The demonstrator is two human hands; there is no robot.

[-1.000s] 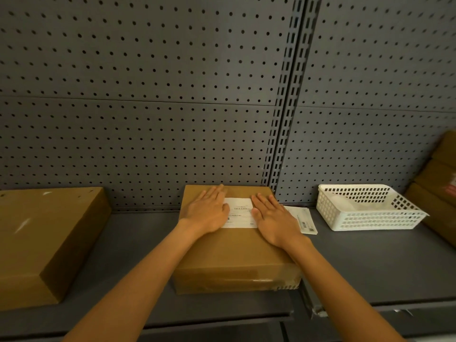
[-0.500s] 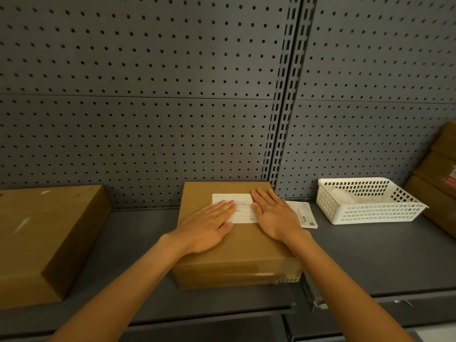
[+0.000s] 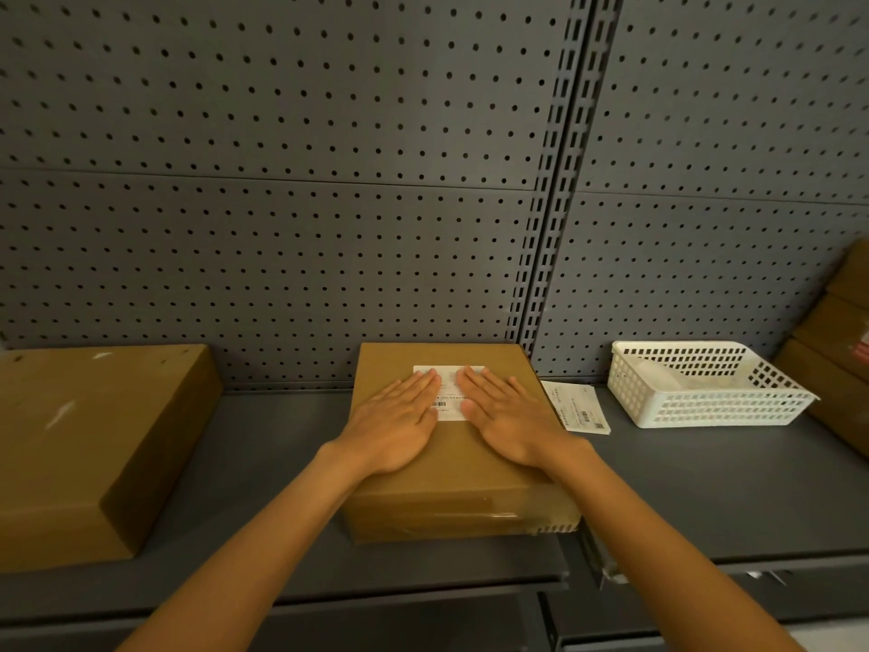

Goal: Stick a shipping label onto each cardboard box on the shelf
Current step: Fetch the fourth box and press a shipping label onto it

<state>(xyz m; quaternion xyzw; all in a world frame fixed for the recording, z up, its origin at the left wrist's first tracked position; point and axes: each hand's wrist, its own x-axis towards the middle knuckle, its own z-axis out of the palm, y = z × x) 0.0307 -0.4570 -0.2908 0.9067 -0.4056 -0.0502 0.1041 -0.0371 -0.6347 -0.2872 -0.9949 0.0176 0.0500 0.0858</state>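
Observation:
A brown cardboard box (image 3: 461,482) lies flat in the middle of the grey shelf (image 3: 705,491). A white shipping label (image 3: 450,392) with a barcode sits on the far part of its top. My left hand (image 3: 395,423) lies flat on the box with straight fingers over the label's left side. My right hand (image 3: 505,416) lies flat beside it, its fingers on the label's right side. A strip of label shows between the two hands. A second, larger cardboard box (image 3: 89,444) stands at the left with no label visible on it.
A white sheet with print and a barcode (image 3: 578,409) lies on the shelf right of the middle box. A white plastic basket (image 3: 705,385) stands further right. More cardboard boxes (image 3: 841,341) are stacked at the far right edge. A perforated grey panel (image 3: 329,181) backs the shelf.
My left hand slid from the box's left part toward the middle and now covers the label's left side. My right hand stays flat on the label's right side.

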